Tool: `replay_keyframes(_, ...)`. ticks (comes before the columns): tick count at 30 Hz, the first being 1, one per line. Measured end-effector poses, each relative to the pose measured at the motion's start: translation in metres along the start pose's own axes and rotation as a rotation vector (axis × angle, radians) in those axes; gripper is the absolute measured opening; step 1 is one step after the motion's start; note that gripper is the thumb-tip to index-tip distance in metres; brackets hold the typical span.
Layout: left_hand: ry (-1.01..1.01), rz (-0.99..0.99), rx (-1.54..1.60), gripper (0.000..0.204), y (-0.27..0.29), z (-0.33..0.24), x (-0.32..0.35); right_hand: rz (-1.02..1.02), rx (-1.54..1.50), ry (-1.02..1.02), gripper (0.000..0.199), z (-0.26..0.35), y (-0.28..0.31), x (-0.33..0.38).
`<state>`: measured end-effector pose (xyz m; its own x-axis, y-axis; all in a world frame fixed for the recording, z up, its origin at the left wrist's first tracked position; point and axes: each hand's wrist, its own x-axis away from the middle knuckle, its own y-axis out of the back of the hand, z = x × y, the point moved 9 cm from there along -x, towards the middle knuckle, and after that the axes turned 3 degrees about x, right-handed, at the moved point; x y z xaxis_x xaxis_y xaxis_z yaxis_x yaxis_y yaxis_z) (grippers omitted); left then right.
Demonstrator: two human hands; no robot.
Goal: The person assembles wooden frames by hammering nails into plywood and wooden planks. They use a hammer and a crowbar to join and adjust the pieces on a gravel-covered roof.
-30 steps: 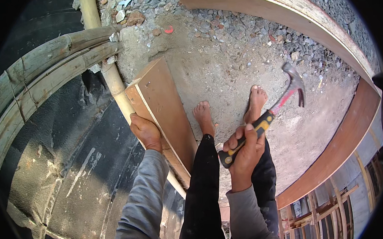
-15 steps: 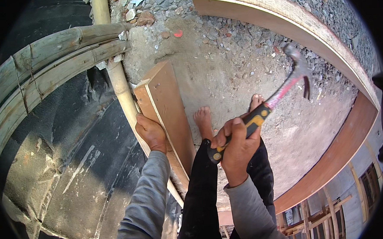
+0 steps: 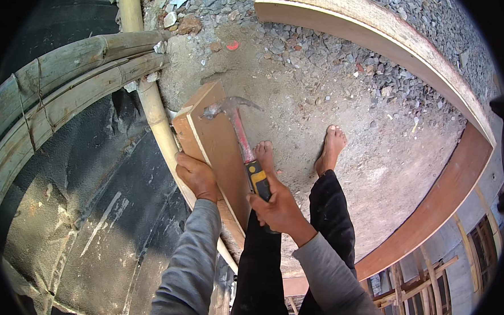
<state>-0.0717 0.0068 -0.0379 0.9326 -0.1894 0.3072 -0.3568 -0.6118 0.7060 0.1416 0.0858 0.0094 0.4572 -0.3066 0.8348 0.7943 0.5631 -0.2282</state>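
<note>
My right hand (image 3: pixel 278 209) is wrapped round the black and yellow grip of a claw hammer (image 3: pixel 241 134). The hammer's head lies over the far end of a brown plywood-faced board (image 3: pixel 222 150), where a nail stood out half a second ago; the head now covers that spot. On the board's left side my left hand (image 3: pixel 196 176) is closed round the edge, its fingertips hidden. The board stands on its narrow side, between my left arm and my left leg.
Bamboo poles (image 3: pixel 76 67) and a black sheet (image 3: pixel 111 182) lie to the left. A long plywood-faced timber (image 3: pixel 371 34) runs along the far right, with gravel (image 3: pixel 450 21) beyond it. My bare feet (image 3: pixel 332 147) stand on dusty ground. Timber framing (image 3: pixel 424 288) shows at the lower right.
The hammer has swung left and down from the right, bringing its head onto the board's far end. My left hand keeps its hold on the board.
</note>
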Motion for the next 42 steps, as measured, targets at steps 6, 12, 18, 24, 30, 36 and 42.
replay_keyframes(6, -0.014, 0.099, 0.047, 0.053, -0.002, 0.003, -0.002, -0.561, -0.339, 0.126, 0.013, 0.005, 0.065, 0.034)
replay_keyframes(12, -0.031, 0.07, 0.056, 0.052, -0.003, -0.007, 0.0, -0.691, -0.578, 0.212, 0.012, -0.001, 0.043, 0.024)
replay_keyframes(18, 0.01, 0.083, 0.029, 0.052, -0.002, -0.008, -0.007, -0.324, -0.235, -0.1, 0.025, -0.013, 0.03, 0.025)
replay_keyframes(24, 0.009, 0.086, 0.047, 0.052, -0.004, 0.0, 0.005, -0.998, -1.051, 0.493, 0.015, 0.019, 0.087, 0.042)
replay_keyframes(30, 0.03, 0.114, 0.09, 0.053, -0.001, -0.007, -0.006, -0.131, -0.286, -0.162, 0.029, -0.029, -0.005, 0.016)
replay_keyframes(36, -0.013, 0.091, 0.079, 0.053, -0.006, -0.004, 0.003, -0.997, -0.966, 0.443, 0.014, 0.012, 0.111, 0.045)
replay_keyframes(42, 0.029, -0.026, -0.029, 0.052, 0.005, 0.0, 0.0, -0.394, -0.408, 0.053, 0.034, 0.002, 0.012, 0.023)
